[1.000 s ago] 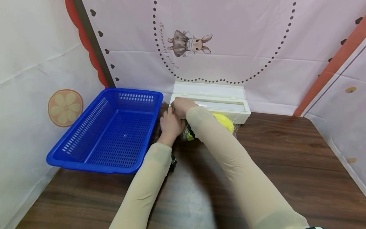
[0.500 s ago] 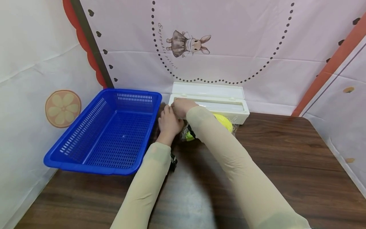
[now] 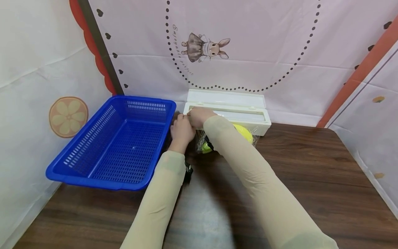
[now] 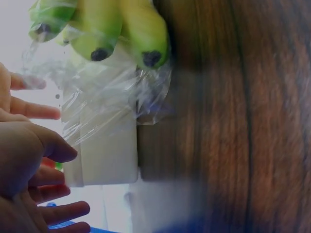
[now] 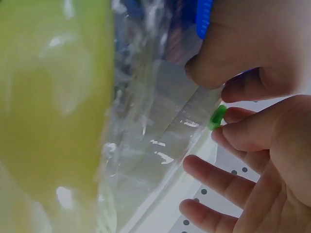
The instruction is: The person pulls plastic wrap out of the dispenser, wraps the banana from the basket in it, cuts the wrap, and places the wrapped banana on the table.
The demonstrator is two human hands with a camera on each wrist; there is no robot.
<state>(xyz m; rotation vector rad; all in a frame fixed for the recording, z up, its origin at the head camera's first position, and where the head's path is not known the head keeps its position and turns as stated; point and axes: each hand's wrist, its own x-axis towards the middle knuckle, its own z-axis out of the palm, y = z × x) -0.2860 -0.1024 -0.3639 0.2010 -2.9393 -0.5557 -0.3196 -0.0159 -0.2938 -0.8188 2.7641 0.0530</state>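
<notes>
An open white cling film box (image 3: 262, 128) stands at the back of the table. Against its front lie green-yellow bananas (image 4: 99, 29), with clear cling film (image 4: 109, 97) stretched from them up over the box. My right hand (image 3: 199, 117) is at the box's left end, where its thumb and finger pinch a small green slider (image 5: 217, 117) on the top edge. Close beside it, my left hand (image 3: 181, 130) grips the end corner of the box, its lower fingers apart and fairly straight. My right forearm hides much of the bananas in the head view.
A blue plastic basket (image 3: 102, 183) stands on the left, close beside my left arm. The wooden table (image 3: 317, 166) extends to the right. Printed cloth walls (image 3: 264, 34) rise behind and at both sides.
My left hand has shifted slightly left and back from the right hand, leaving a little more of the film in front visible. The right hand has hardly moved.
</notes>
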